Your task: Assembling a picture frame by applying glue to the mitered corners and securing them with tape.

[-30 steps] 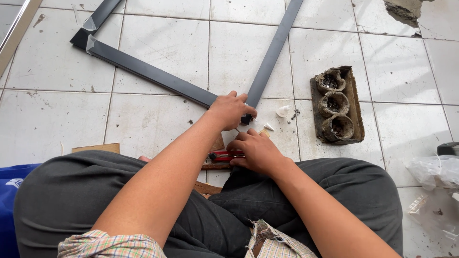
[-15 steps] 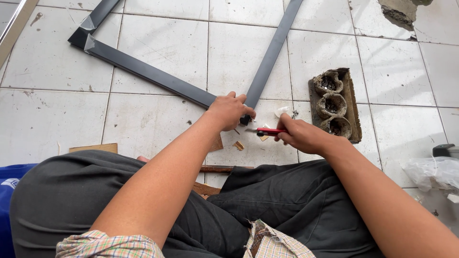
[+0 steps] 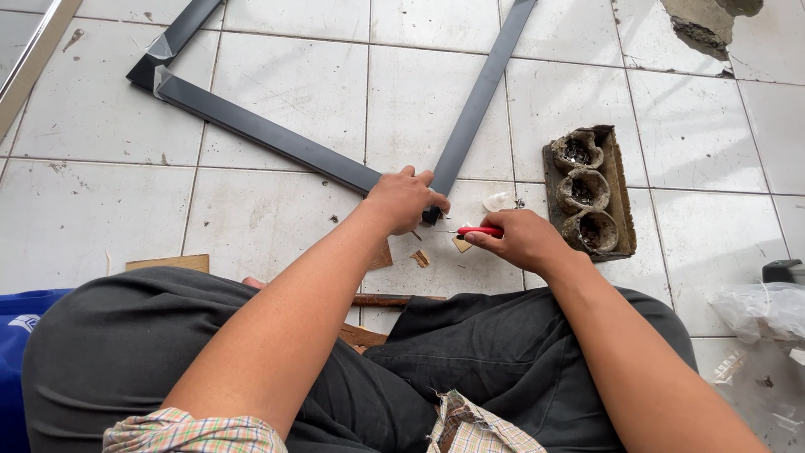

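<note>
1. The left hand (image 3: 404, 197) is pressing down where two dark bars (image 3: 277, 138) are meeting in a corner on the tiled floor (image 3: 277, 75), its fingers curled together over the joint.
2. The right hand (image 3: 520, 242) is gripping a red-handled tool (image 3: 480, 231), fingers clamped on the handle, its tip pointing at that joint.
3. A brown tray (image 3: 622, 197) with three cups is lying just right of the right hand.
4. Wood scraps (image 3: 419, 257) are lying on the floor below the hands.
</note>
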